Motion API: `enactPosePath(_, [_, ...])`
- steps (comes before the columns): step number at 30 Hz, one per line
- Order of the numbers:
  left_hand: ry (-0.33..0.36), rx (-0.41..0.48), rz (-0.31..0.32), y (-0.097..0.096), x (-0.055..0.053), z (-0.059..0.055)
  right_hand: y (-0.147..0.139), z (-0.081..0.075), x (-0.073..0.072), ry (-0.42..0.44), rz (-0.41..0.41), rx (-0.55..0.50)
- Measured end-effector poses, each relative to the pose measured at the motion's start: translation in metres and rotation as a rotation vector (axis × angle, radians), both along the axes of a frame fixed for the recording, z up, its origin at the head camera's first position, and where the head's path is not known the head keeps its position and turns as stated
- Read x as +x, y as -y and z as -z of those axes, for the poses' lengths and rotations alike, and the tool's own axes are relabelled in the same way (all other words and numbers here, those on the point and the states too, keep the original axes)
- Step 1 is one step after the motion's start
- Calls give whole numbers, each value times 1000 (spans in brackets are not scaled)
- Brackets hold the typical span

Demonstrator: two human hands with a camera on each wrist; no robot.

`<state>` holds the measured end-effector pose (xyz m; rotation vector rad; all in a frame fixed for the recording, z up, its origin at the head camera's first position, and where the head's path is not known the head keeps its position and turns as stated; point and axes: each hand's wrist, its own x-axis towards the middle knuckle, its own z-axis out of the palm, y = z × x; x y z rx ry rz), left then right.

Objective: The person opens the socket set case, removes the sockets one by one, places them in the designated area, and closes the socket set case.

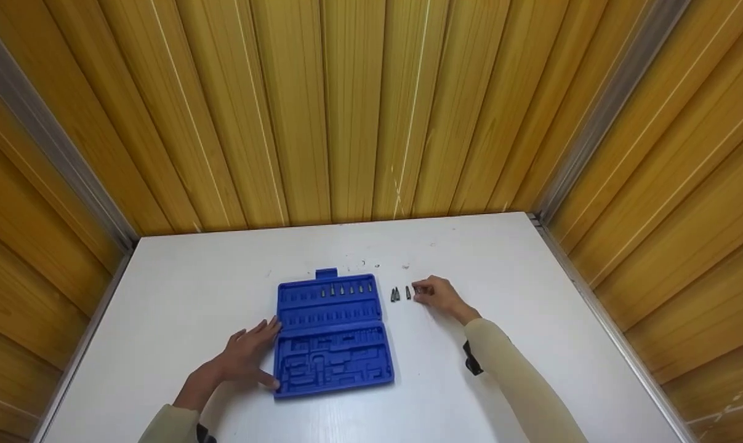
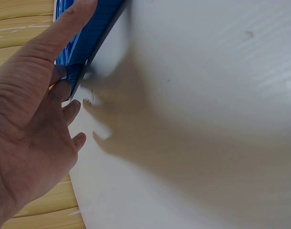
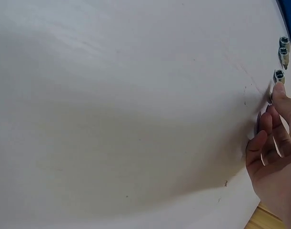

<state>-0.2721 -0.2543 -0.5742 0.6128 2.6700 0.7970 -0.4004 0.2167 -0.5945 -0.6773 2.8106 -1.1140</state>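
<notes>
1. R hand [image 1: 440,294] has a narrow pinch: thumb against fingertips, w/ a small metal bit [image 3: 271,98] btwn them, mostly hidden, low over or on the bench [image 1: 500,246]; can't tell if it touches.
2. L hand [image 1: 243,355] is spread wide, thumb at the near-L corner of the blue case [image 1: 334,389], other fingertips along the case's L edge.
3. Case lies open & flat, approx mid-bench, well in from the bench's L & R edges; its tab [image 1: 326,272] points to the bench's far edge.
4. Six bits [image 1: 341,290] sit in a row in the far half of the case, nr its far edge, from abt the middle to the far-R corner.
5. Three loose bits [image 1: 408,293] lie on the bench btwn the case's R edge & the R hand, narrow ends twd the far edge. Two are side by side nr the case; one is a bit apart, just beside the R fingertips.
6. Few dark specks [image 1: 377,266] on the bench, btwn the case & the far edge.
7. Both arms in pale sleeves [image 1: 519,375], w/ a dark strap [image 1: 472,360] at the R cuff.
8. Yellow wood-look walls [image 1: 353,111] rise past the bench's far, L & R edges.
</notes>
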Motion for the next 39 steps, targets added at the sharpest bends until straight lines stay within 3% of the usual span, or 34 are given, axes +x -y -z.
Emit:
enactPosePath(9, [-7, -3, 7, 3, -1, -1, 1, -8, -1, 40, -16, -32])
enactPosePath(18, [-13, 13, 12, 6, -2, 2, 9, -24, -14, 37, -37, -52])
enactPosePath(27, [-10, 32, 14, 4, 2, -4, 48, -37, -23, 61, -93, -59])
enactPosePath(39, [2, 11, 1, 2, 0, 3, 102, -52, -17, 100, -206, -25])
